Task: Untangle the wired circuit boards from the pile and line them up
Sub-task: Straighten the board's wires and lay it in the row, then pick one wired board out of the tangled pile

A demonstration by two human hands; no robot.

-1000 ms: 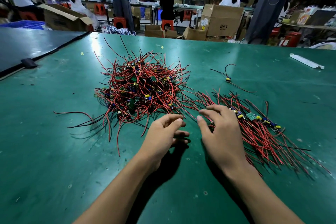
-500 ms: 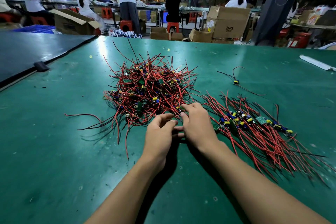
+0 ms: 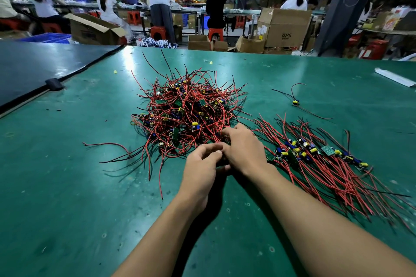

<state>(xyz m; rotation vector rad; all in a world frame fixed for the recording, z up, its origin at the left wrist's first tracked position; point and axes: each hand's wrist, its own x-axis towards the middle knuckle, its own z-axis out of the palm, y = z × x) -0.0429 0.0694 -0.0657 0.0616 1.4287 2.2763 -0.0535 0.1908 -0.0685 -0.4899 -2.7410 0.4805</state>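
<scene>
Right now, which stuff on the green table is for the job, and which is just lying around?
For the job: tangled pile of red-wired boards; lined-up row to its right; left hand and right hand at the pile's near edge.
Just lying about: white strip; black clip, far left; cardboard boxes beyond the table.

so all you get of the person is two arms and two hands; left hand [image 3: 202,168] and right hand [image 3: 245,153] are both bare; same for the left forearm [image 3: 162,231] and right forearm [image 3: 326,231], bare right down to the bottom edge; arms slim, wrists narrow; fingers [image 3: 210,148] slender, nails too blurry to say much
</scene>
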